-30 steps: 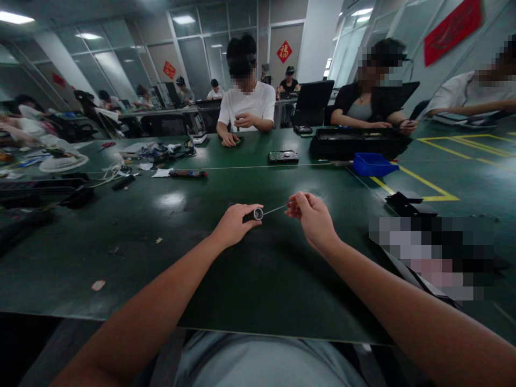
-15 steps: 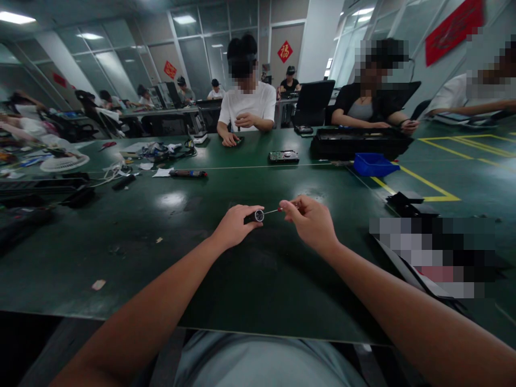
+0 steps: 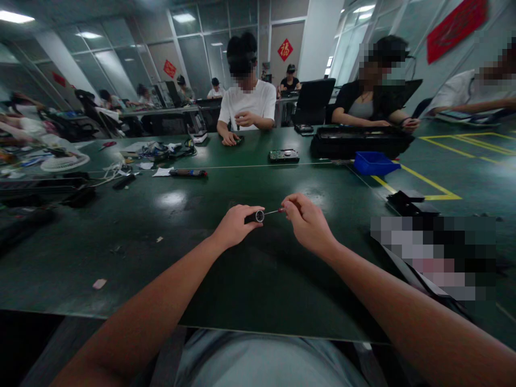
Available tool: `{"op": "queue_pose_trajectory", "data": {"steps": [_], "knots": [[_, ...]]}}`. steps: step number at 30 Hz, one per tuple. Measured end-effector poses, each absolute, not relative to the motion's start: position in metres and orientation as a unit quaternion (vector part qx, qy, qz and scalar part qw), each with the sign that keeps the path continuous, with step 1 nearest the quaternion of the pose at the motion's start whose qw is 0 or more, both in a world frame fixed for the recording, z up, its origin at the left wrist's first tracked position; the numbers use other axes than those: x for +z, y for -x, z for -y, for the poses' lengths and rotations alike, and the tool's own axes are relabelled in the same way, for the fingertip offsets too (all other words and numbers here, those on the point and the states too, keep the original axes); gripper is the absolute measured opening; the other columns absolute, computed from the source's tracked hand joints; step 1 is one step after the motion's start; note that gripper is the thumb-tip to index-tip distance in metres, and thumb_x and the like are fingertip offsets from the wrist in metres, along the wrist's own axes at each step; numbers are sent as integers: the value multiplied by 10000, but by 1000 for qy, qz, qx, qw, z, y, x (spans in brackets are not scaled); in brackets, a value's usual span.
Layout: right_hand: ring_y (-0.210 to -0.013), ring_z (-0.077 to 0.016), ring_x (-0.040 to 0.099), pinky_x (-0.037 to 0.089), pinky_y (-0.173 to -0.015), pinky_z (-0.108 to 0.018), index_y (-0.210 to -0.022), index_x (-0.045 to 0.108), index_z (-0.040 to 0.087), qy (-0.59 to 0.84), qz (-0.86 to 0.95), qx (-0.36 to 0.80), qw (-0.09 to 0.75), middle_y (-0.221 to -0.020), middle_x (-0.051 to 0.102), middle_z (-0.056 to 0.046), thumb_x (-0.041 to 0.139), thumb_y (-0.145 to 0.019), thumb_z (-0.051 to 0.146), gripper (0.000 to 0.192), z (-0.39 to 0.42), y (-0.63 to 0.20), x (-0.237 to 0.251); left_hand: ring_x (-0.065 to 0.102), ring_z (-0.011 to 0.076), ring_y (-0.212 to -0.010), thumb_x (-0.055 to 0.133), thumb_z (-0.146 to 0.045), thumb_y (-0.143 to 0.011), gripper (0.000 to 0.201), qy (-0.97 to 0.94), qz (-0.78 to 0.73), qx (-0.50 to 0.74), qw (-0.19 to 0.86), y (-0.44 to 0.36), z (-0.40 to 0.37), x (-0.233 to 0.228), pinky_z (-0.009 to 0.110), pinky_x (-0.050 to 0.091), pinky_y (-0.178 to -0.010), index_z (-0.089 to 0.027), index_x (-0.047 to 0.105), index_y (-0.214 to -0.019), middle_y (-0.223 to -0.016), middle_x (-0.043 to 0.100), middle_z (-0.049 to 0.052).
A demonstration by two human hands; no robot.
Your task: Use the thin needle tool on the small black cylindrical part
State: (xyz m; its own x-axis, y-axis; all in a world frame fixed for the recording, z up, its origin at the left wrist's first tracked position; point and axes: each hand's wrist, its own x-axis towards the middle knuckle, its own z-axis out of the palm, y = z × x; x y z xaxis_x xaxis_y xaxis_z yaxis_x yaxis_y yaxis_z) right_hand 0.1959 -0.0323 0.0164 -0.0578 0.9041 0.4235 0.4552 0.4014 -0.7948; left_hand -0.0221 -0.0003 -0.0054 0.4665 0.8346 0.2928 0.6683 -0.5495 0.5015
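Note:
My left hand (image 3: 235, 226) is closed round a dark cylinder (image 3: 259, 216) with a silvery ring at its end, which faces right; it looks like a small flashlight, though most of it is hidden by my fingers. My right hand (image 3: 308, 221) pinches the red handle of a thin screwdriver (image 3: 273, 212). Its metal shaft points left, and the tip is at the cylinder's ringed end. Whether the tip touches inside cannot be made out. Both hands are just above the green table (image 3: 250, 285).
A dark pen-like tool (image 3: 188, 173) lies beyond my left hand, a circuit-board device (image 3: 284, 156) straight ahead. At right are a blue bin (image 3: 375, 163), a long black casing (image 3: 360, 142) and black parts (image 3: 407, 203). Cables (image 3: 161, 150) clutter the left. A person in white (image 3: 248, 105) sits opposite.
My right hand has shifted very slightly, its fingers changing their hold on the screwdriver handle. The left hand and the cylinder stay in place.

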Motion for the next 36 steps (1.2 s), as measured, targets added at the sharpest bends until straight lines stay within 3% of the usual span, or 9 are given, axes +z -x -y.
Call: {"op": "queue_pose_trajectory", "data": {"steps": [2, 7, 11, 16, 22, 31, 36], "knots": [[-716, -174, 609, 455, -672, -325, -998, 593, 230, 467, 655, 286, 520, -812, 662, -14, 530, -934, 340, 142, 28, -195, 11, 618, 238, -1076, 704, -292, -879, 407, -829, -461, 272, 160, 22, 0, -5, 403, 460, -973, -255, 647, -1281, -1188, 699, 49], [-741, -170, 635, 526, -761, -356, -902, 650, 204, 412, 506, 459, 603, -818, 667, -32, 616, -883, 463, 262, 16, -191, -1, 612, 230, -1120, 695, -268, -887, 401, -812, -464, 323, 148, 23, 0, -2, 402, 448, -1008, -257, 637, -1284, -1207, 691, 43], [-612, -148, 581, 564, -740, -368, -788, 633, 214, 402, 405, 556, 604, -651, 588, 10, 650, -849, 518, 310, 9, -192, -3, 594, 212, -1147, 693, -248, -892, 413, -844, -416, 316, 122, 23, -2, 0, 402, 425, -1024, -276, 621, -1298, -1232, 680, 31], [-616, -131, 579, 550, -668, -315, -786, 624, 214, 452, 404, 496, 622, -699, 613, 6, 659, -849, 486, 282, 4, -194, -6, 610, 229, -1047, 695, -264, -893, 401, -853, -442, 252, 115, 22, -5, -3, 419, 431, -970, -256, 631, -1288, -1140, 706, 39], [-702, -151, 621, 537, -706, -333, -872, 633, 213, 456, 473, 433, 617, -785, 653, -18, 610, -877, 511, 299, 7, -195, -7, 607, 229, -1037, 689, -300, -898, 427, -839, -462, 254, 130, 23, -5, -4, 423, 424, -985, -259, 614, -1316, -1165, 703, 36], [-734, -184, 664, 522, -731, -356, -916, 642, 198, 484, 575, 353, 558, -797, 702, -46, 531, -933, 446, 272, 18, -192, 3, 621, 234, -1052, 697, -294, -888, 422, -843, -458, 251, 132, 22, -5, -6, 414, 436, -979, -246, 625, -1302, -1175, 709, 53], [-610, -173, 622, 455, -615, -315, -792, 673, 202, 547, 621, 261, 497, -660, 686, -28, 595, -894, 527, 348, 23, -195, 12, 622, 238, -1051, 691, -319, -891, 423, -843, -456, 252, 132, 23, -5, -7, 417, 442, -973, -264, 627, -1305, -1174, 710, 50]]}}
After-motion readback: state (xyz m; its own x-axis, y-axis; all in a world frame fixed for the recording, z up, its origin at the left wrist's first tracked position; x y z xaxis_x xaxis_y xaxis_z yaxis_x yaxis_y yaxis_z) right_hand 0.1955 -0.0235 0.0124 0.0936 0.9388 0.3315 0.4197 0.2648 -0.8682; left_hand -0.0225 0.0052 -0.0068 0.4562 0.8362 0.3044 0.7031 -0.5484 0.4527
